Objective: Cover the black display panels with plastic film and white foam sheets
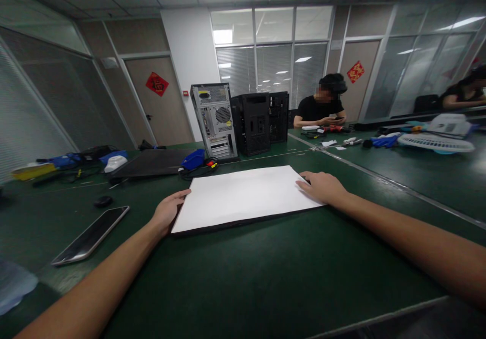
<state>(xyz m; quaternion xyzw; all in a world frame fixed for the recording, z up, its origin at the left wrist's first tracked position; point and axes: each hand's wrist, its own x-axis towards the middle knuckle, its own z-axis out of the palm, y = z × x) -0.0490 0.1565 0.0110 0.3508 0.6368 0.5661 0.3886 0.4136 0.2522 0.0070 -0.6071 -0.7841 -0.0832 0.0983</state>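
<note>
Bare forearms (108, 268) stretch in from eight and four o'clock over a green table (261, 278). Directly at twelve, the white-topped slab (243, 197) lies between both grips: left hand (167, 211) holding its nine-o'clock edge, right hand (323, 187) its three-o'clock edge, thumb on top.

Left hand (168, 211) and right hand (323, 187) grip opposite sides of white-topped flat panel (246, 198) over green table (250, 278); PC towers (255, 124) behind.

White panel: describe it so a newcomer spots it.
On the green table, find the upright computer cases. In front of them, the white panel sits between the left hand and right hand. Its plain white top distinguishes it from the black board.
</note>
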